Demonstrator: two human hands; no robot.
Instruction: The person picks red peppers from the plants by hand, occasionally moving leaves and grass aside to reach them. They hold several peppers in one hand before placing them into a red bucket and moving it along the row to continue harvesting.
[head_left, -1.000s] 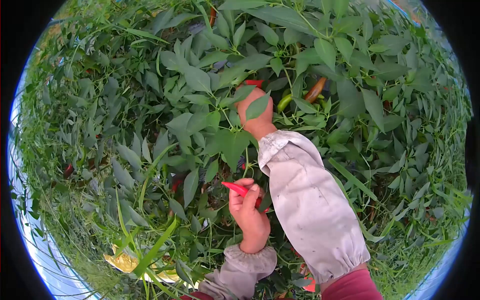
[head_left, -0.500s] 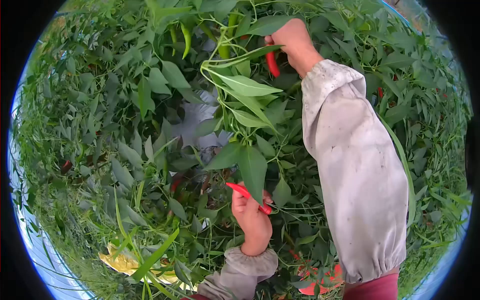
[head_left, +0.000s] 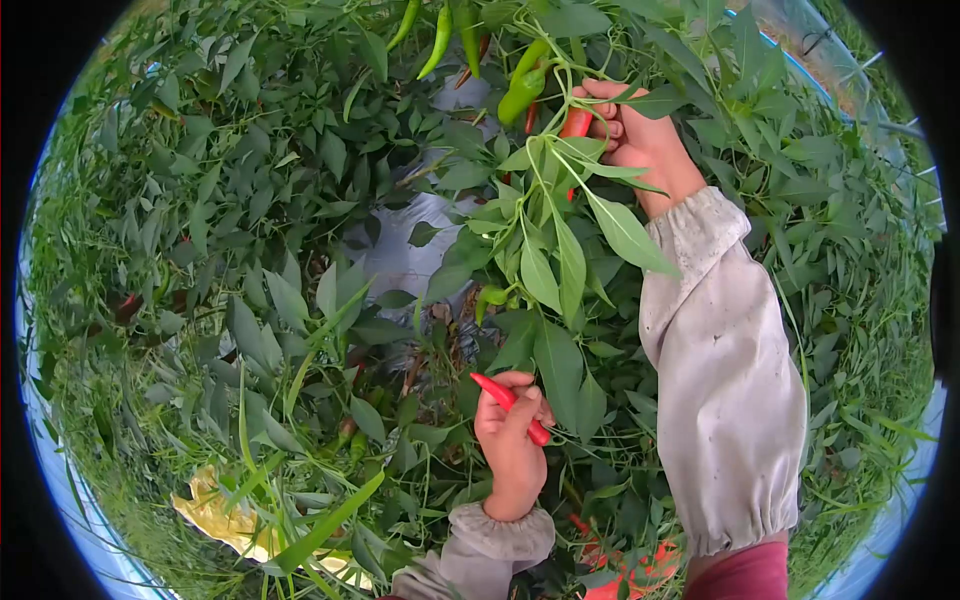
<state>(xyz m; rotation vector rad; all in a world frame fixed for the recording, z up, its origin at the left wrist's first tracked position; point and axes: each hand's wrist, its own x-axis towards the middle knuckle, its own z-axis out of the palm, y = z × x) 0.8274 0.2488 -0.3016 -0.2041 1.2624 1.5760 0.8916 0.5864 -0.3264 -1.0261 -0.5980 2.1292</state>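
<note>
My left hand [head_left: 512,460] is low in the middle, its fingers closed around a slim red chili pepper [head_left: 493,389] whose pointed end sticks out to the upper left. Higher up and to the right, my right hand [head_left: 648,145] has its fingers curled on another red chili pepper [head_left: 577,123] among the plant's stems. A leafy chili branch [head_left: 545,185] hangs just left of that hand and partly covers the pepper. Beside it hang a fat green pepper [head_left: 518,98] and several slim green chilies [head_left: 440,42].
Dense chili plants surround both hands. Pale plastic sheeting [head_left: 405,250] shows on the ground between them. A crumpled yellow wrapper [head_left: 225,510] lies at lower left among grass blades. Red chilies [head_left: 630,578] lie at the bottom, right of my left sleeve. A blue-edged transparent sheet [head_left: 790,60] is at upper right.
My right hand has moved down and right in view, turning so its fingers show on the red pepper. The branch has shifted right. My left hand still holds its chili, now with the thumb over it.
</note>
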